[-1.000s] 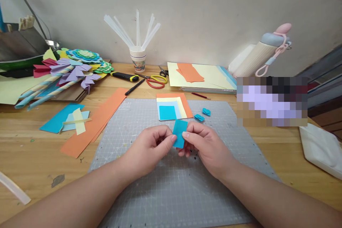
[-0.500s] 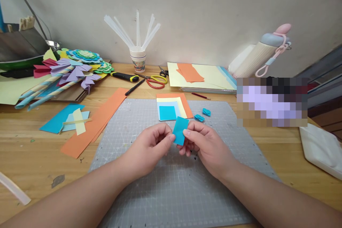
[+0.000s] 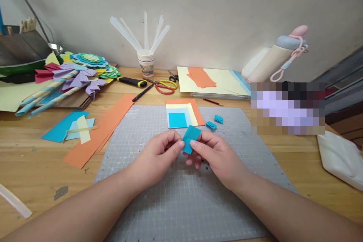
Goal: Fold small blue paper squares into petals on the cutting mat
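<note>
A small blue paper rectangle is held tilted above the grey cutting mat. My left hand pinches its lower left edge between thumb and forefinger. On the other side, my right hand grips the paper, thumb on the front face and fingers behind. Just beyond lies a stack of paper squares in orange, cream, light blue and blue, smallest on top. Two small folded blue paper pieces, one folded piece and another folded piece, rest to the right of the stack.
Orange strips and blue paper lie left. Behind are a utility knife, a black pen, scissors, a paper cup of white sticks and a paper pile. Paper flowers stand back left, a bottle right.
The blue paper rectangle has turned clockwise a little in my fingers. My right thumb has slid slightly left and down across it. Everything on the table stays put.
</note>
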The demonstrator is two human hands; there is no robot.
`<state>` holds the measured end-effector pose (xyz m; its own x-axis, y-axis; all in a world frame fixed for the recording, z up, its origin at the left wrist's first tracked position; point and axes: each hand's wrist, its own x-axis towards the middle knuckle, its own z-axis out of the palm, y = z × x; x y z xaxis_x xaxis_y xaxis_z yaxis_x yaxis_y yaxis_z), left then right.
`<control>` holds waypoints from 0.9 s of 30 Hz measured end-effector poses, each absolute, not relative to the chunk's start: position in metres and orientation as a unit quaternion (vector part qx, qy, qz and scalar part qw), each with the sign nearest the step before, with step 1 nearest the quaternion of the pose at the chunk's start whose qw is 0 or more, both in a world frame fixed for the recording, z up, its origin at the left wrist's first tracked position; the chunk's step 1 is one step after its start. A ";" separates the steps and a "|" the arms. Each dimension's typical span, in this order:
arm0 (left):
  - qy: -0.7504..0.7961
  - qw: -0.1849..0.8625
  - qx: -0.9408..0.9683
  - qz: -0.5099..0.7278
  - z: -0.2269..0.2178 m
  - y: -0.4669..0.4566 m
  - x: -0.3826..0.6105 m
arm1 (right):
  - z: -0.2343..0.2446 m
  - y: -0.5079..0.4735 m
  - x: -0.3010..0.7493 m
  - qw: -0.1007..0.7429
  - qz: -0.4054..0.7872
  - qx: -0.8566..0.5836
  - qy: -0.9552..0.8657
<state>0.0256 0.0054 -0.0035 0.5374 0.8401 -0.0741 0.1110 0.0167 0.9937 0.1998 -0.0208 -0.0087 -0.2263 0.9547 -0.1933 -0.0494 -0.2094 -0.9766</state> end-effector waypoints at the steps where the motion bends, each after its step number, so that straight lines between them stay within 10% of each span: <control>1: 0.377 0.611 0.624 0.310 -0.005 0.005 0.026 | -0.009 -0.021 0.200 0.404 0.612 -0.479 -0.483; 15: 0.404 0.564 0.645 0.320 -0.011 0.000 0.024 | -0.015 -0.026 0.201 0.299 0.433 -0.513 -0.678; 27: 0.361 0.644 0.562 0.374 -0.009 0.008 0.025 | -0.010 -0.015 0.201 0.418 0.633 -0.498 -0.420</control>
<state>0.0253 0.0075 -0.0089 0.4601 0.8867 -0.0448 -0.0761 0.0896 0.9931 0.2007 -0.0148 -0.0102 -0.1554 0.9476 -0.2791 -0.1103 -0.2974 -0.9484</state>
